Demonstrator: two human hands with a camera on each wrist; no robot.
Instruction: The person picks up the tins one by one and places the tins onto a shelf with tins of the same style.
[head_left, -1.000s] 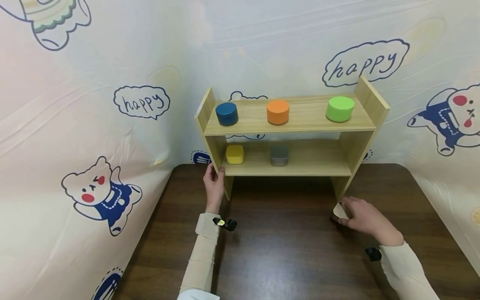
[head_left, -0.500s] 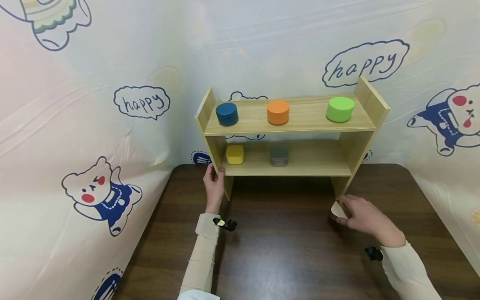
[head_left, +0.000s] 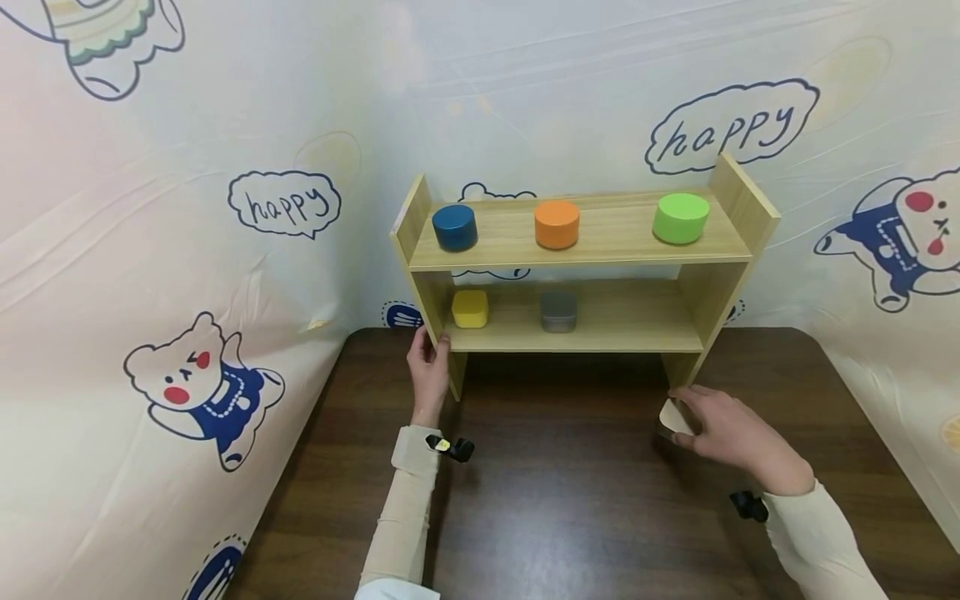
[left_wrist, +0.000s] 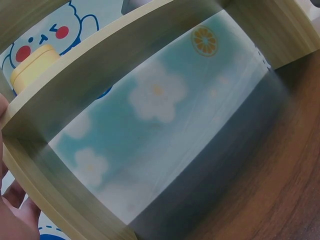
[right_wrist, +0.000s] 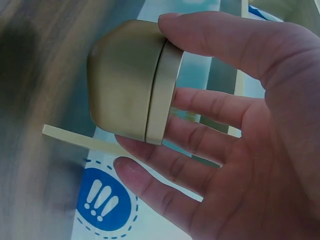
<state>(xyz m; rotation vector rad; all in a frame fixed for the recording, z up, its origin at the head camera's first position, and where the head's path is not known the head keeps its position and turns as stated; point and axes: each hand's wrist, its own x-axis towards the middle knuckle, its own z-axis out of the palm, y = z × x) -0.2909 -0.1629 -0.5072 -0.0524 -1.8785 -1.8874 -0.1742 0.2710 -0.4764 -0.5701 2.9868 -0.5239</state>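
Note:
My left hand (head_left: 429, 375) grips the left side panel of a two-tier wooden shelf (head_left: 577, 343), near the lower board's front corner. In the right wrist view, a small gold lidded tin (right_wrist: 122, 82) is pinched between the thumb and fingers of my right hand (right_wrist: 220, 135). The head view puts that tin (head_left: 677, 418) low over the table, by the foot of the shelf's right panel; whether it touches the table I cannot tell. On the lower board stand a yellow tin (head_left: 470, 309) and a grey tin (head_left: 558, 312).
Round blue (head_left: 454, 228), orange (head_left: 557, 225) and green tins (head_left: 681, 218) line the upper board. The shelf stands at the back of a dark wooden table (head_left: 555, 500). Printed cloth (head_left: 300, 100) hangs behind and along both sides.
My right hand has shifted slightly left with the gold tin, closer to the foot of the shelf. The left hand and the tins on the boards stay where they were.

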